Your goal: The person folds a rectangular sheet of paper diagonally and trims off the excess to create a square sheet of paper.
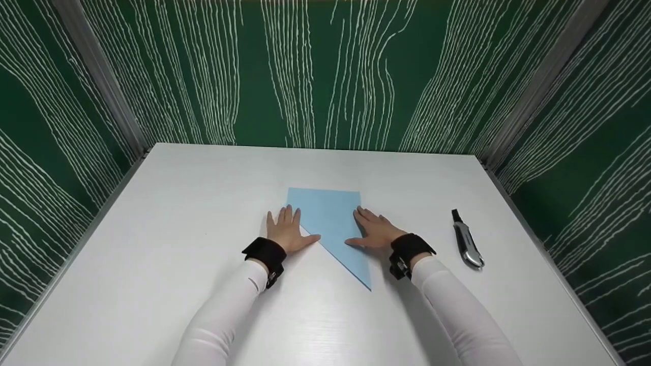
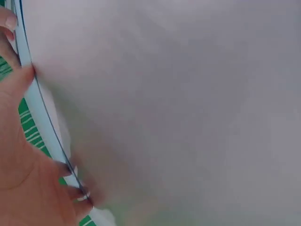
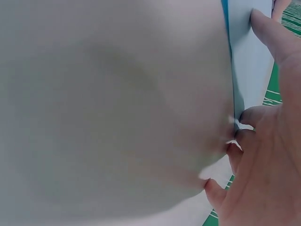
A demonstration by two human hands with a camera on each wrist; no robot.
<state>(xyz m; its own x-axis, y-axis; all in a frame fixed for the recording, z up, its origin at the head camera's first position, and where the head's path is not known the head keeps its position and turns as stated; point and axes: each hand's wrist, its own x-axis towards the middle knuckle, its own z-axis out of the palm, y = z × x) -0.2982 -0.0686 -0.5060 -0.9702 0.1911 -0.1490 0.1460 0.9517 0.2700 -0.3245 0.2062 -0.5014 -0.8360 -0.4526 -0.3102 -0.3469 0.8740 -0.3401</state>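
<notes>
A light blue sheet of paper (image 1: 330,211) lies flat on the white table, straight along its top and slanting along its lower left side to a point at the lower right. My left hand (image 1: 289,235) spreads its fingers at the paper's left side, and its thumb touches the slanted edge. In the left wrist view, that thumb rests at the rim of the blue paper (image 2: 44,117). Across from it, my right hand (image 1: 375,231) lies on the right edge, fingers extended and thumb on the sheet. The right wrist view has its thumb on the paper (image 3: 242,47) too.
A utility knife (image 1: 467,241) with a black and grey handle lies to the right of my right hand. The white table (image 1: 127,229) ends at green walls (image 1: 335,76) with white wavy lines at the back and both sides.
</notes>
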